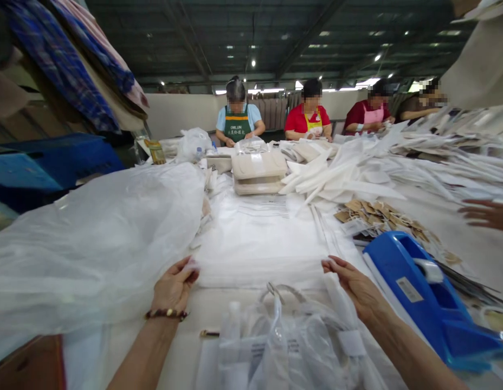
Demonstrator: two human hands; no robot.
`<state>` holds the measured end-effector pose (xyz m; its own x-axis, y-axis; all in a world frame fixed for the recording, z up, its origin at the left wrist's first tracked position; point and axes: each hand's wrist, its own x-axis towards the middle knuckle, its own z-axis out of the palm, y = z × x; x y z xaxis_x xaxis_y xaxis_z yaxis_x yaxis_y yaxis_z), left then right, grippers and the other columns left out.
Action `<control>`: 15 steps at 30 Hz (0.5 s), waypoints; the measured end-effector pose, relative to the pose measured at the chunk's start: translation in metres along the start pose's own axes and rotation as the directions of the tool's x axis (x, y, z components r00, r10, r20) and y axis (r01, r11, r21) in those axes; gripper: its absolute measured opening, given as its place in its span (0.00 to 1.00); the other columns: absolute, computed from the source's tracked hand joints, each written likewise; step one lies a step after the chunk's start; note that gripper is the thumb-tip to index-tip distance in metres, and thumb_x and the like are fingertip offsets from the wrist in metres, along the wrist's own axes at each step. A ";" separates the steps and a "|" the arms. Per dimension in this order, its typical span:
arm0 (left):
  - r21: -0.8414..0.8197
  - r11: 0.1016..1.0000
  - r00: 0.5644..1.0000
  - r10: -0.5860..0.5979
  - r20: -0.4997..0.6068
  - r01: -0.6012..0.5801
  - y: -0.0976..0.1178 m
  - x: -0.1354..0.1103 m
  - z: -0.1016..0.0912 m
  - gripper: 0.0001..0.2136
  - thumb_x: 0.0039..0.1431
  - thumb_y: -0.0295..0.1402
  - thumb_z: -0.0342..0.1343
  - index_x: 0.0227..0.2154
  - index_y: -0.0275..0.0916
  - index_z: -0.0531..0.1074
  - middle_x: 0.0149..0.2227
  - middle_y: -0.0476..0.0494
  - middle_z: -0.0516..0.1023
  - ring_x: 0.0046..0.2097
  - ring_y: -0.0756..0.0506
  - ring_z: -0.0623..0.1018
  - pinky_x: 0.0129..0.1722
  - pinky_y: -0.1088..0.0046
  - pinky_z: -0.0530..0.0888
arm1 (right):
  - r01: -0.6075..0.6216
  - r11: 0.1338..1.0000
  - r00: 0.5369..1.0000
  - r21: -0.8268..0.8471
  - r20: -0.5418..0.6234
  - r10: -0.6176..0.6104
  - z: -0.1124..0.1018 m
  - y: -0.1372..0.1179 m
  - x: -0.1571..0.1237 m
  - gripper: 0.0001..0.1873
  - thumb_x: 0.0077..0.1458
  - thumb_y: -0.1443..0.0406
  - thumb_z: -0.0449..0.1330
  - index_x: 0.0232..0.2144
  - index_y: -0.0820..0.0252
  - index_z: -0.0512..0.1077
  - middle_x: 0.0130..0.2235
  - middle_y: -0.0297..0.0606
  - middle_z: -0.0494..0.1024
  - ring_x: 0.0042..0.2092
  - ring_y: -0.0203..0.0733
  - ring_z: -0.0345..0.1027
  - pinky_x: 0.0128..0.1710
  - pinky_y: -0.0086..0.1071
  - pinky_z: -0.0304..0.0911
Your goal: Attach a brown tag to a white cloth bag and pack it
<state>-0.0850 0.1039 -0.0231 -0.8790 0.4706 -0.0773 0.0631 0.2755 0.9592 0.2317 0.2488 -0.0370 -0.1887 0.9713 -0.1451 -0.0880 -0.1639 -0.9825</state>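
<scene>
A clear plastic bag (259,238) with printed text lies flat on the table in front of me. My left hand (174,287) pinches its near left corner, a beaded bracelet on the wrist. My right hand (353,284) pinches the near right corner. Just below my hands sits a crumpled clear bag (288,336) with handles.
A blue tape dispenser (430,298) stands at my right. Brown paper tags (377,214) lie beyond it. A large heap of clear plastic (92,238) fills the left. Folded white bags (341,173) and a packed stack (257,170) lie farther back. Another person's hand (485,214) reaches in at right; several people work across the table.
</scene>
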 end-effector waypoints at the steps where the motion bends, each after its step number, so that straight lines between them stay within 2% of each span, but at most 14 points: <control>1: 0.063 0.998 1.000 0.008 -0.009 -0.008 -0.004 -0.005 -0.002 0.09 0.45 0.29 0.54 0.32 0.36 0.72 0.21 0.51 0.72 0.24 0.51 0.71 0.27 0.75 0.70 | -0.021 1.000 1.000 0.010 0.002 0.021 0.001 0.001 -0.004 0.18 0.33 0.58 0.65 0.28 0.56 0.65 0.25 0.33 0.72 0.26 0.39 0.68 0.23 0.32 0.66; 3: 0.234 0.971 0.999 0.048 -0.012 -0.044 -0.010 -0.015 -0.005 0.12 0.46 0.35 0.55 0.34 0.38 0.73 0.18 0.53 0.68 0.23 0.49 0.69 0.25 0.74 0.67 | -0.045 0.998 0.999 -0.034 0.000 0.045 0.004 0.003 -0.012 0.19 0.33 0.58 0.67 0.28 0.57 0.66 0.24 0.31 0.71 0.24 0.36 0.64 0.19 0.28 0.60; 5: 0.388 0.915 0.994 0.107 0.034 -0.111 -0.014 -0.025 -0.008 0.11 0.46 0.40 0.55 0.31 0.41 0.73 0.18 0.53 0.68 0.24 0.48 0.68 0.26 0.73 0.64 | 0.001 0.980 1.000 -0.201 0.009 0.001 0.006 0.005 -0.019 0.19 0.33 0.56 0.67 0.26 0.58 0.66 0.21 0.28 0.67 0.22 0.33 0.59 0.18 0.26 0.53; 7: 0.500 0.842 0.979 0.160 0.124 -0.201 -0.017 -0.034 -0.010 0.09 0.48 0.41 0.52 0.24 0.42 0.71 0.19 0.50 0.68 0.25 0.47 0.68 0.28 0.72 0.61 | 0.109 0.893 0.994 -0.437 0.050 -0.097 0.006 0.005 -0.025 0.17 0.39 0.53 0.64 0.23 0.58 0.65 0.19 0.26 0.62 0.22 0.33 0.55 0.19 0.26 0.50; 9: 0.558 0.780 0.956 0.187 0.225 -0.284 -0.020 -0.043 -0.012 0.12 0.50 0.41 0.48 0.19 0.42 0.68 0.19 0.48 0.69 0.25 0.45 0.68 0.29 0.70 0.61 | 0.195 0.783 0.981 -0.591 0.121 -0.153 0.003 0.005 -0.028 0.18 0.45 0.51 0.58 0.19 0.59 0.62 0.19 0.28 0.60 0.23 0.33 0.53 0.21 0.27 0.50; 12: 0.604 0.718 0.906 0.090 0.413 -0.346 -0.021 -0.055 -0.019 0.16 0.54 0.45 0.39 0.21 0.43 0.67 0.24 0.45 0.74 0.30 0.43 0.72 0.33 0.68 0.64 | 0.243 0.711 0.965 -0.659 0.238 -0.109 -0.006 0.004 -0.029 0.20 0.47 0.53 0.53 0.14 0.59 0.57 0.18 0.29 0.59 0.23 0.34 0.52 0.21 0.28 0.49; 15: 0.600 0.719 0.840 -0.043 0.541 -0.350 -0.013 -0.064 -0.023 0.20 0.54 0.47 0.33 0.27 0.45 0.67 0.32 0.45 0.77 0.38 0.42 0.75 0.41 0.67 0.67 | 0.217 0.725 0.957 -0.654 0.289 -0.027 -0.014 0.003 -0.031 0.18 0.44 0.55 0.51 0.12 0.58 0.56 0.17 0.30 0.59 0.22 0.34 0.50 0.20 0.28 0.48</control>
<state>-0.0402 0.0506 -0.0243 -0.4851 0.8369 -0.2537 0.6364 0.5368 0.5539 0.2514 0.2210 -0.0368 -0.4607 0.8840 -0.0791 0.5344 0.2052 -0.8199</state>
